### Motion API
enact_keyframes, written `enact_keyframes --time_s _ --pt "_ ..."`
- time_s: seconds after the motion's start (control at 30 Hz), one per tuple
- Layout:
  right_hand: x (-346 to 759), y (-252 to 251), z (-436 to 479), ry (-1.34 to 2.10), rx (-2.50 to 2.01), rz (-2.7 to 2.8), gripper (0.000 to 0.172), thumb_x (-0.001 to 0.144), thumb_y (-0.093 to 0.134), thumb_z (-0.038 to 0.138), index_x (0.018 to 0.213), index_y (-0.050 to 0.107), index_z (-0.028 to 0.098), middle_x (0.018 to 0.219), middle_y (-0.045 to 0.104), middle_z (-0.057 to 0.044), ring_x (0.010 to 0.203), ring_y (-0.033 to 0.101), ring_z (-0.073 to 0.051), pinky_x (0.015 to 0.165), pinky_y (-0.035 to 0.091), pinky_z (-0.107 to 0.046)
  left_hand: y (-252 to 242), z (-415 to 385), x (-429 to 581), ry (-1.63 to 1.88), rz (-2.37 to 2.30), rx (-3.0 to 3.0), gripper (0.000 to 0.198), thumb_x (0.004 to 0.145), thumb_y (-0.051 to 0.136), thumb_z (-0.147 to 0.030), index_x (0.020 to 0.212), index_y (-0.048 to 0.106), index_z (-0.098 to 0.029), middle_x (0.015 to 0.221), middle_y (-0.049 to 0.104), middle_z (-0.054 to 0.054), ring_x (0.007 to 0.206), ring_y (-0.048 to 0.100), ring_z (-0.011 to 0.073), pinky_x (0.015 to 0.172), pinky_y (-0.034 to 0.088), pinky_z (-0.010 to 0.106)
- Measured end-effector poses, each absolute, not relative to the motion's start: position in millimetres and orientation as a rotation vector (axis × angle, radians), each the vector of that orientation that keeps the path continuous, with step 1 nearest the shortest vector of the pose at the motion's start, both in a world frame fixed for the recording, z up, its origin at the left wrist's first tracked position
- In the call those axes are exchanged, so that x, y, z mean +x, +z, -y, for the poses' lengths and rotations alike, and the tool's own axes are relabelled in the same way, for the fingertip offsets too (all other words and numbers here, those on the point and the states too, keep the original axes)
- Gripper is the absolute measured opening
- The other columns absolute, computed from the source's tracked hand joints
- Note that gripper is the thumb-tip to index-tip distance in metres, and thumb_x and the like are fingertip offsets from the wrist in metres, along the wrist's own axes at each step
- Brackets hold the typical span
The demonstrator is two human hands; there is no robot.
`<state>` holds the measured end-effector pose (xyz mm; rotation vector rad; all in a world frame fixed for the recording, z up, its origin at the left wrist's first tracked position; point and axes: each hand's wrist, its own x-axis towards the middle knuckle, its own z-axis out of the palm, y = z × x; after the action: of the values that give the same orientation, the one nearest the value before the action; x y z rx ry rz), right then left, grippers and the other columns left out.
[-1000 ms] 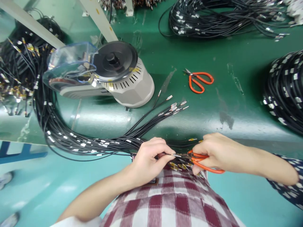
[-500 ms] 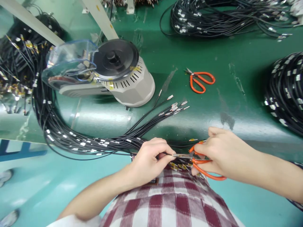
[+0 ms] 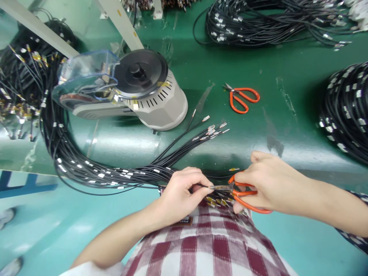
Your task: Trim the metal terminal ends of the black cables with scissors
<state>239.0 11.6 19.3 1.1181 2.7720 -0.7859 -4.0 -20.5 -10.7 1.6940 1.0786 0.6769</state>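
My left hand point(image 3: 184, 193) pinches the end of a black cable between thumb and fingertips, at the right end of a long cable bundle point(image 3: 106, 176). My right hand point(image 3: 264, 186) grips red-handled scissors point(image 3: 250, 203), fingers through and around the loops. The scissors' blades point left and reach the cable end at my left fingertips. Below the blades hang several cable ends with yellow tags point(image 3: 220, 202), in front of a checkered apron point(image 3: 212, 245). Exactly how the blades meet the cable is too small to tell.
A grey tape dispenser point(image 3: 163, 103) stands at the upper left of the green table point(image 3: 287, 126). A second pair of red scissors point(image 3: 244, 100) lies mid-table. Black cable coils point(image 3: 250, 27) point(image 3: 347, 111) lie at the back and right; tagged cables point(image 3: 25, 73) fill the far left.
The right hand's scissors handles have drawn slightly closer together, and that hand has shifted a little up and left. My left hand keeps its pinch in nearly the same place.
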Motion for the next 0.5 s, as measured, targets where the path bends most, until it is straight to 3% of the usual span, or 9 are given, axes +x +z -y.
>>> enact_keyframes --time_s 0.17,0.3,0.37,0.5 --pt "234.6 18.9 -6.4 -0.543 1.042 -2.873 0.048 0.087 0.065 0.049 0.051 0.050 0.021 0.043 0.056 0.003 0.040 0.029 -0.011 0.059 0.021 -0.032 -14.9 21.9 -3.0 0.694 -1.077 1.704 0.010 0.082 0.067 -0.008 0.075 0.072 -0.013 0.064 0.066 0.003 0.059 0.055 0.0108 0.057 0.042 0.022" --pt "233.3 15.6 -3.3 -0.588 1.055 -2.805 0.046 0.091 0.061 0.044 0.053 0.050 0.020 0.048 0.061 0.002 0.040 0.032 -0.011 0.058 0.022 -0.032 -15.8 21.8 -3.3 0.719 -1.076 1.690 0.008 0.081 0.069 -0.008 0.075 0.073 -0.013 0.062 0.063 0.001 0.058 0.054 0.0099 0.054 0.040 0.020" --pt "234.9 12.8 -5.1 -0.774 1.163 -2.725 0.048 0.091 0.061 0.045 0.052 0.049 0.020 0.045 0.057 0.002 0.043 0.036 -0.011 0.056 0.024 -0.030 -14.4 21.0 -3.8 0.732 -1.090 1.634 0.007 0.082 0.070 -0.010 0.076 0.072 -0.013 0.063 0.063 0.001 0.056 0.052 0.0088 0.051 0.039 0.019" --pt "240.6 7.3 -12.1 -1.532 1.458 -2.390 0.045 0.090 0.058 0.051 0.057 0.057 0.020 0.050 0.056 0.003 0.047 0.041 -0.010 0.048 0.026 -0.026 -11.4 19.8 -4.2 0.742 -1.107 1.549 0.004 0.084 0.069 -0.013 0.081 0.072 -0.014 0.070 0.066 0.001 0.056 0.053 0.0078 0.050 0.041 0.018"
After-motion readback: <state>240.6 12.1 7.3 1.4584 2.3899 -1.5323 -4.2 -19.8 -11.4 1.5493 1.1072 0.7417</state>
